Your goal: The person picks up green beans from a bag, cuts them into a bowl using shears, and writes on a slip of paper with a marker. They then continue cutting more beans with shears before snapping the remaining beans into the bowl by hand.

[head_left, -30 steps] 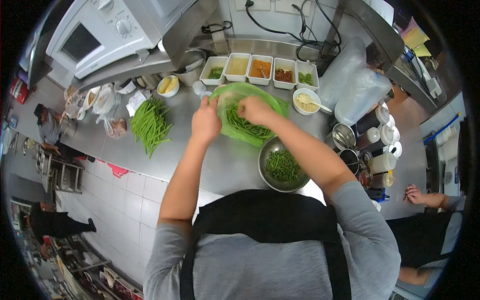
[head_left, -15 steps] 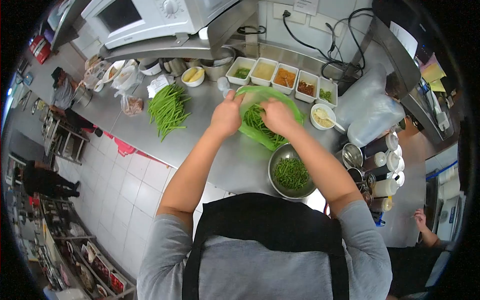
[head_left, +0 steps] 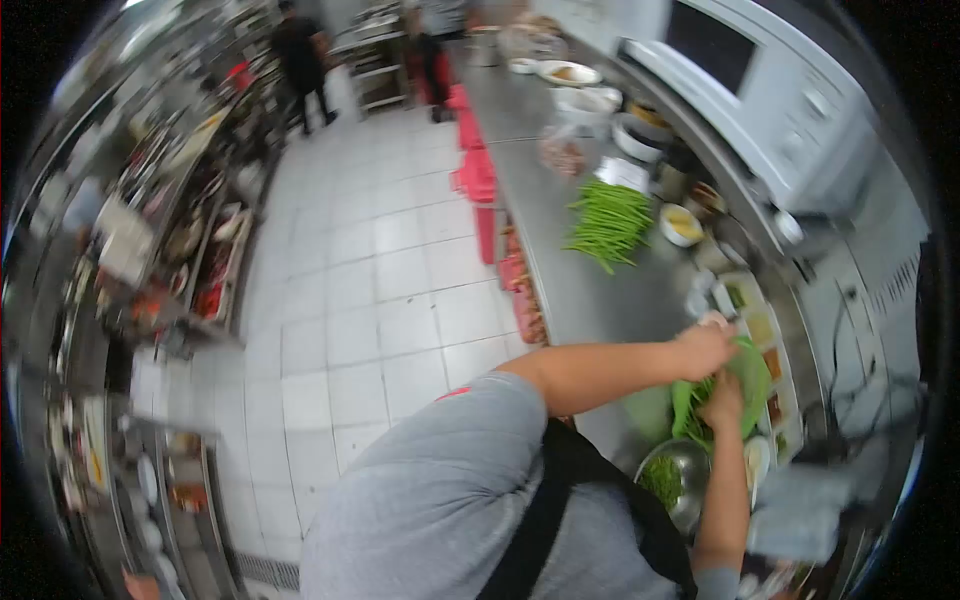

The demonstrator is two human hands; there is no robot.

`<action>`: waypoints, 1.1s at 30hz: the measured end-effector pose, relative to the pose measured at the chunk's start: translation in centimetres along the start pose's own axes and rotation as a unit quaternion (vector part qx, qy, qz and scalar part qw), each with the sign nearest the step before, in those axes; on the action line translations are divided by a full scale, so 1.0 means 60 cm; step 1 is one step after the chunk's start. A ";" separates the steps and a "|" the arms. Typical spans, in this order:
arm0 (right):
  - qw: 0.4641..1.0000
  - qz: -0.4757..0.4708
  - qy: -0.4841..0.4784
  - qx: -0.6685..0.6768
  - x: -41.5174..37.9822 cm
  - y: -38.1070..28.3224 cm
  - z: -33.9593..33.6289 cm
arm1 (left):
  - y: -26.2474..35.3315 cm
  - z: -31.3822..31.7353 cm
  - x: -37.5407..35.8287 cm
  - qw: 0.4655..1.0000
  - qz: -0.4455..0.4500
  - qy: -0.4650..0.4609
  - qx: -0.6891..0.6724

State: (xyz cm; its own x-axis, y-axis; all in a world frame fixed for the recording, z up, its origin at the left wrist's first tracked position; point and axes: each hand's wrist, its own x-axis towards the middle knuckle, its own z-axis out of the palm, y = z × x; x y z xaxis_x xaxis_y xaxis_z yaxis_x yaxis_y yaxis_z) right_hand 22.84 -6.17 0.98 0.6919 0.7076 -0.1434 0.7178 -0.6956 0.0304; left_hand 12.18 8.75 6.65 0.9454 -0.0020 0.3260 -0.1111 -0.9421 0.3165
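My left hand (head_left: 706, 347) is closed on the rim of a light green plastic bag (head_left: 755, 375) on the steel counter. Inside the bag's mouth, my right hand (head_left: 722, 405) is at the long green beans (head_left: 695, 400); blur and the bag hide its fingertips. Just below the bag stands a steel bowl (head_left: 698, 480) with chopped green beans (head_left: 660, 482) in it. Farther up the counter lies a loose pile of long green beans (head_left: 612, 222).
White tubs (head_left: 762, 330) line the wall side, near a small bowl of yellow pieces (head_left: 681, 226). A microwave (head_left: 770, 90) sits on the shelf above. Pink bins (head_left: 478, 185) stand by the counter's edge. A person in black (head_left: 300, 65) stands far off on the tiled floor.
The camera has swung left, so the counter, bag and hands now appear on the right, and more floor shows. My left hand still grips the bag and my right hand remains at the beans.
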 end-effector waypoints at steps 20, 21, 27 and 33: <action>0.985 -0.068 -0.043 -0.152 -0.023 -0.041 -0.033 | 0.023 0.042 -0.023 0.999 -0.052 0.009 -0.009; 0.974 -0.062 -0.028 -0.215 -0.021 -0.043 -0.018 | 0.033 0.027 -0.029 0.999 -0.040 0.008 -0.008; 0.972 0.045 -0.060 -0.223 -0.028 -0.056 -0.053 | 0.028 0.042 0.006 0.993 -0.058 0.066 -0.085; 0.966 -0.063 0.087 -0.236 0.018 -0.009 0.069 | 0.051 -0.012 -0.003 1.000 -0.016 0.010 0.014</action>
State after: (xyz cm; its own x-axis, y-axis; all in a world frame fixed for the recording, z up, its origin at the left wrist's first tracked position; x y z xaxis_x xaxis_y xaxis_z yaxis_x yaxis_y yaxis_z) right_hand 22.90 -5.53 -3.31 0.5705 0.8212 -0.0076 0.7234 -0.4982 0.4780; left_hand 11.46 6.12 8.20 0.9417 0.0356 0.3345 -0.0714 -0.9505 0.3023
